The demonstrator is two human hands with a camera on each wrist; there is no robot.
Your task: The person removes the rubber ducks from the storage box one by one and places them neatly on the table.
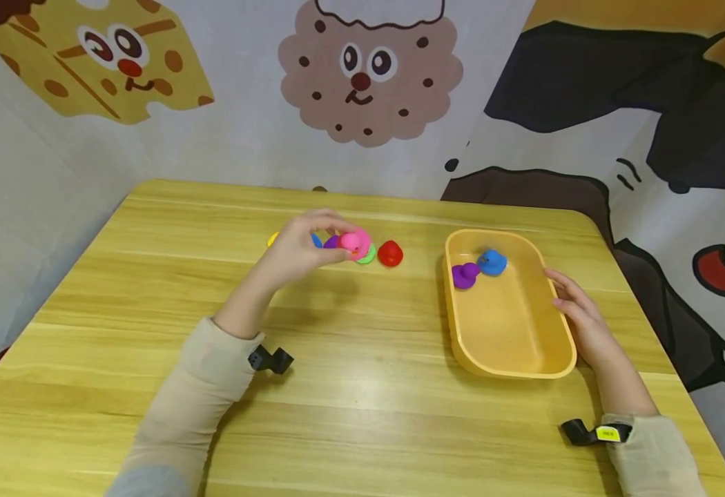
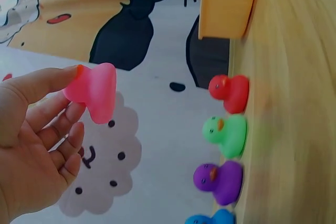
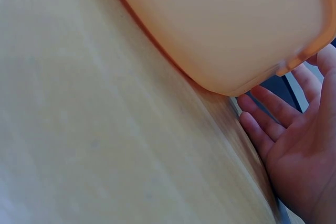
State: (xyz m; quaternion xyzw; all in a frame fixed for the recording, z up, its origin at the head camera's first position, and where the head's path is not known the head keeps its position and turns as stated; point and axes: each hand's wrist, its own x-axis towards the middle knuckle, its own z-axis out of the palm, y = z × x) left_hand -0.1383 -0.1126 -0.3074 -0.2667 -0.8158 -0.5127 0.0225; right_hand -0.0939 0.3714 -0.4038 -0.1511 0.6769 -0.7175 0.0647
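My left hand (image 1: 303, 245) pinches a pink rubber duck (image 1: 355, 244) between thumb and fingertips, raised above the table. In the left wrist view the pink duck (image 2: 97, 90) is held out from the palm. Behind it a red duck (image 2: 231, 93), a green duck (image 2: 227, 134), a purple duck (image 2: 219, 181) and a blue duck (image 2: 212, 217) stand in a row. My right hand (image 1: 583, 317) rests against the right rim of a yellow-orange plastic bin (image 1: 511, 331), its fingers extended along the outside in the right wrist view. Inside sit a purple duck (image 1: 465, 275) and a blue duck (image 1: 491, 262).
The wooden table (image 1: 350, 414) carries the bin on the right and the duck row towards the back. A bit of a yellow object (image 1: 272, 239) shows beside the left hand. A cartoon-printed cloth (image 1: 232, 152) hangs behind the table.
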